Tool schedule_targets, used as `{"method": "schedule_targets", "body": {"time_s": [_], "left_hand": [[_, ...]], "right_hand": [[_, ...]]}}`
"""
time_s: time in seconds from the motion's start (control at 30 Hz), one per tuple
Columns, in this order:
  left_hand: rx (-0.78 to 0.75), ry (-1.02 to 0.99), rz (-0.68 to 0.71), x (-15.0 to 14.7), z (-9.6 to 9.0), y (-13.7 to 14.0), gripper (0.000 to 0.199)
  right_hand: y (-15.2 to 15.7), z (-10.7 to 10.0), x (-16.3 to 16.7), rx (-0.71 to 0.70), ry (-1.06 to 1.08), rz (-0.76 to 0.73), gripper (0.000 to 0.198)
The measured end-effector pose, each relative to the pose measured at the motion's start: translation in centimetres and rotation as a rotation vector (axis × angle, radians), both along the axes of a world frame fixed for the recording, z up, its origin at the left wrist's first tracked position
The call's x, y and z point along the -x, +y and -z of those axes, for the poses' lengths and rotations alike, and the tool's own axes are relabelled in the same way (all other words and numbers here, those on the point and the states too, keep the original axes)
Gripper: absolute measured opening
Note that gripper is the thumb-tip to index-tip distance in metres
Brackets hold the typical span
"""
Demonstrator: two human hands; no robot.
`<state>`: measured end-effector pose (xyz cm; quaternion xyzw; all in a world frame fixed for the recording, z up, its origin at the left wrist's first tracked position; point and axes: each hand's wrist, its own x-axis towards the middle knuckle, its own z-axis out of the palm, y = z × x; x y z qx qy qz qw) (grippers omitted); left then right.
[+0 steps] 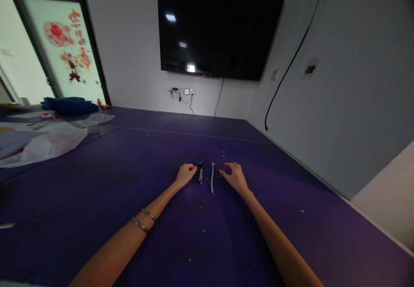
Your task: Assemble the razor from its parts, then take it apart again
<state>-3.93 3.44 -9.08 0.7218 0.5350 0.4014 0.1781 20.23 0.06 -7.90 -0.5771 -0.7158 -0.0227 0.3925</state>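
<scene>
My left hand [186,175] is closed, its fingertips against the upper left side of a slim dark object with a pale strip [201,173], which looks like a small stapler; its exact kind is unclear. To the right of that lies a thin, slightly bent whitish strip [212,178], touched by neither hand. My right hand [236,177] has thumb and forefinger apart. A small dark piece [219,173], too small to name, sits by the thumb tip on the purple surface [181,231]. Two bracelets [142,220] circle my left wrist.
Crumpled clear plastic sheeting [53,142] spreads at the left, with a blue cloth bundle [69,105] behind it. White specks dot the surface. A black cable [286,72] hangs down the right wall. A large television [220,32] is mounted on the far wall above some sockets [186,92].
</scene>
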Motion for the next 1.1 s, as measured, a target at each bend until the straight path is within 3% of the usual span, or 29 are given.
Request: {"method": "schedule_targets", "body": {"time_s": [0.07,0.23,0.4,1.1], "left_hand": [[0.002,0.007,-0.005,0.0,-0.1,0.0,0.037],[0.005,0.008,0.001,0.0,0.0,0.0,0.037],[0.011,-0.001,0.003,0.0,0.1,0.1,0.038],[0.021,0.021,0.003,-0.1,-0.2,-0.1,0.036]], "right_hand": [[-0.6,-1.1,1.0,0.051,0.029,0.069,0.030],[-2.2,-2.5,4.3,0.380,-0.084,0.051,0.031],[-3.6,-2.5,6.3,0.481,-0.221,0.080,0.032],[-4.0,-2.4,7.0,0.420,-0.369,0.066,0.027]]}}
